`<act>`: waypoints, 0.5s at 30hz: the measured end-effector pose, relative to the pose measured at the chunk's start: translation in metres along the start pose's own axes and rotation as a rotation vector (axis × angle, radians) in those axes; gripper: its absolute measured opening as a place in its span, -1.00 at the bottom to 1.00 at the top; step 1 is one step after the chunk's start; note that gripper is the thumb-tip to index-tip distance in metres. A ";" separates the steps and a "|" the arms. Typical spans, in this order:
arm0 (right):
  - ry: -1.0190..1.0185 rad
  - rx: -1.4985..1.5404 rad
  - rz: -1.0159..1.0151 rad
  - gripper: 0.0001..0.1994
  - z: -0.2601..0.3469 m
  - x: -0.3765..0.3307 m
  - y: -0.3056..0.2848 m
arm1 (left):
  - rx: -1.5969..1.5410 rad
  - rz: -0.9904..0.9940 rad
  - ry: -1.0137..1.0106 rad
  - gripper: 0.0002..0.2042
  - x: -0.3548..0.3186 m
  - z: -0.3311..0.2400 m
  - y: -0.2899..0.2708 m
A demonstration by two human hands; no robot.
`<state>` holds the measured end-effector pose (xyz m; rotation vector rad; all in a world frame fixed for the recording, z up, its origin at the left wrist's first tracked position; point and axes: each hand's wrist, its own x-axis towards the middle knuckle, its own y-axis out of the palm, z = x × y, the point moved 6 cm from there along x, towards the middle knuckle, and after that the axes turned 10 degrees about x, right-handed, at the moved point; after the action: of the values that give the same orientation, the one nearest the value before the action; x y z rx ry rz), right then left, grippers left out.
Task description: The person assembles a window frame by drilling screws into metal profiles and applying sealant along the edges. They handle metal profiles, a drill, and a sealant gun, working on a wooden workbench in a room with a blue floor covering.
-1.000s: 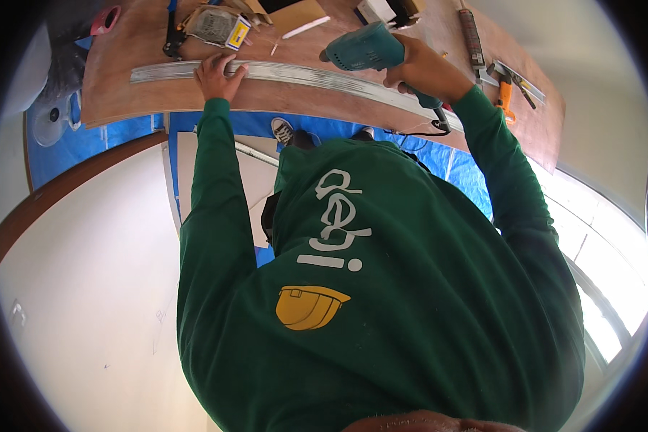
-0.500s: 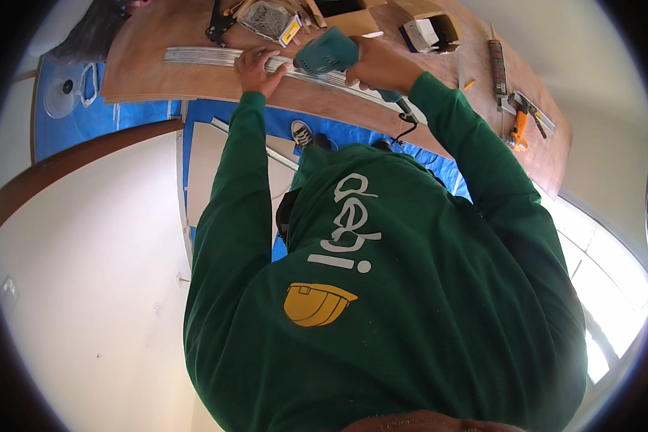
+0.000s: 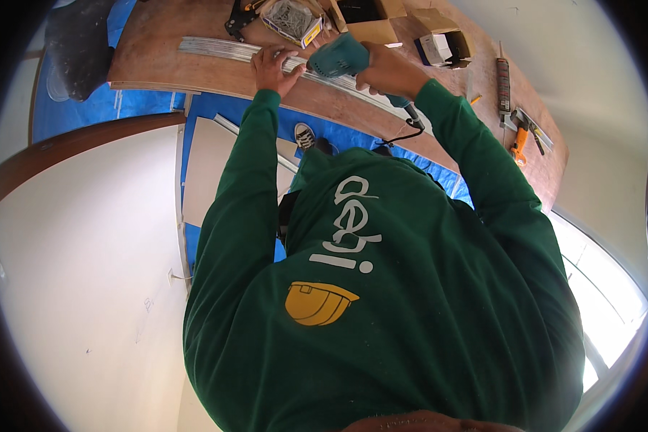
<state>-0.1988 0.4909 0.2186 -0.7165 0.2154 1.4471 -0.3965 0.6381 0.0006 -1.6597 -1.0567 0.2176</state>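
Note:
My right hand [image 3: 389, 70] is wrapped around the handle of a teal power drill [image 3: 338, 56], with its black cord trailing back from the grip. The drill lies nearly level over a bundle of thin silvery metal strips [image 3: 212, 47], and its nose points left toward my left hand [image 3: 273, 72]. Fingers of that left hand curl over the strips, holding them against the wooden board, while the thumb side comes close to the drill's nose. The drill's tip and anything in it are too small to make out.
On the wooden board [image 3: 147, 54] stand a box of grey screws [image 3: 291, 20], an open cardboard box [image 3: 392, 32] and a smaller box [image 3: 462, 49]. A sealant tube [image 3: 503, 83] and orange-handled tool [image 3: 519, 144] lie right. Dark speckled cloth [image 3: 81, 43] shows far left.
The board and both hands appear slightly farther right in view, the drill still at the left hand. The dark cloth at far left has come lower, covering part of a clear round object.

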 end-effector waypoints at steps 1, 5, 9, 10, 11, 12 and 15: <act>0.011 -0.019 0.011 -0.24 0.004 0.000 0.000 | 0.000 0.005 0.000 -0.51 0.001 0.000 0.000; 0.008 -0.100 0.018 -0.32 0.012 0.004 0.004 | 0.019 0.030 0.017 -0.49 0.004 0.001 0.000; -0.034 -0.224 0.011 -0.40 0.010 0.019 0.008 | 0.043 0.073 0.089 -0.46 0.006 0.008 0.001; -0.066 -0.259 -0.007 -0.41 0.010 0.023 0.008 | 0.043 0.088 0.107 -0.44 0.008 0.010 0.000; -0.098 -0.304 -0.015 -0.43 0.011 0.025 0.009 | 0.059 0.136 0.146 -0.41 0.012 0.014 0.001; -0.128 -0.348 -0.020 -0.44 0.012 0.027 0.010 | 0.076 0.186 0.183 -0.38 0.018 0.016 -0.003; -0.120 -0.436 -0.001 -0.47 0.029 0.026 0.017 | 0.055 0.260 0.223 -0.30 0.023 0.031 -0.004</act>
<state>-0.2190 0.5279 0.2222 -0.9752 -0.2016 1.5475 -0.4044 0.6761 -0.0001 -1.7247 -0.6628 0.2226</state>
